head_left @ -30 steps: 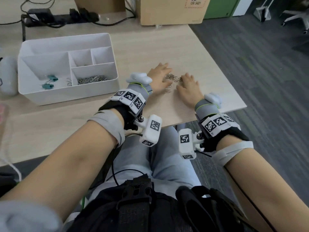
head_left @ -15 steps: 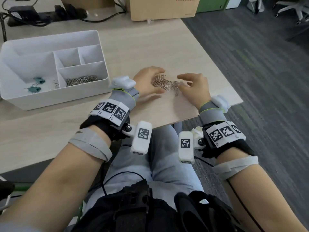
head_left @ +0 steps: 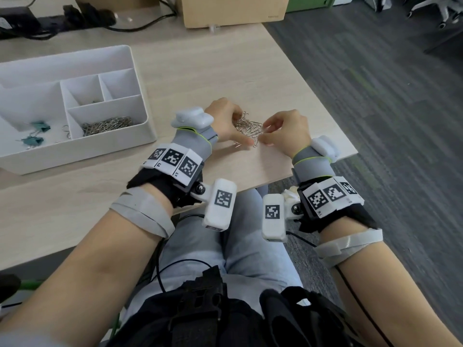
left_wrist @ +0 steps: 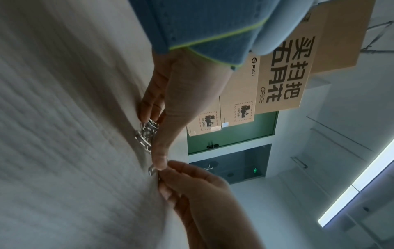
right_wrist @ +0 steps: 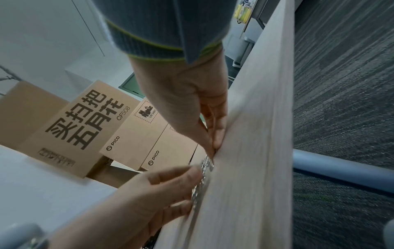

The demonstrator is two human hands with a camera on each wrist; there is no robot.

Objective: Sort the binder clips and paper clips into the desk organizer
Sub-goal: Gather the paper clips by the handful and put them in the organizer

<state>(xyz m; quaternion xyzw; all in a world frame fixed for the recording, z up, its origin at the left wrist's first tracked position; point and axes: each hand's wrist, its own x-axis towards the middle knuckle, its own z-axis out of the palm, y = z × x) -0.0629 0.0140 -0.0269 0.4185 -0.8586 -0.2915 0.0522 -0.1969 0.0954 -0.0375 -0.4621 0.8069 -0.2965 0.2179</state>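
A heap of silver paper clips (head_left: pixel 246 127) lies on the wooden desk (head_left: pixel 200 71) near its front right corner. My left hand (head_left: pixel 235 128) curls its fingers round the heap's far side, with the thumb stretched along the desk beneath it. My right hand (head_left: pixel 263 137) pinches thumb and fingertips together at the heap's right edge. In the left wrist view the clips (left_wrist: pixel 146 134) sit between my left fingers (left_wrist: pixel 149 107) and thumb. The white desk organizer (head_left: pixel 150 126) stands to the left. It holds paper clips (head_left: pixel 107 123) in its front compartment and two teal binder clips (head_left: pixel 41 125) in its large left one.
One loose clip (head_left: pixel 236 145) lies by my left thumb. A cardboard box (head_left: pixel 235 8) and black cables (head_left: pixel 87 16) sit along the desk's far edge. The desk's right edge (head_left: pixel 325 108) drops to grey carpet close to my right hand.
Both hands lay flat beside the scattered clips a second ago. Their fingers have since curled in and drawn the clips into one heap between them.
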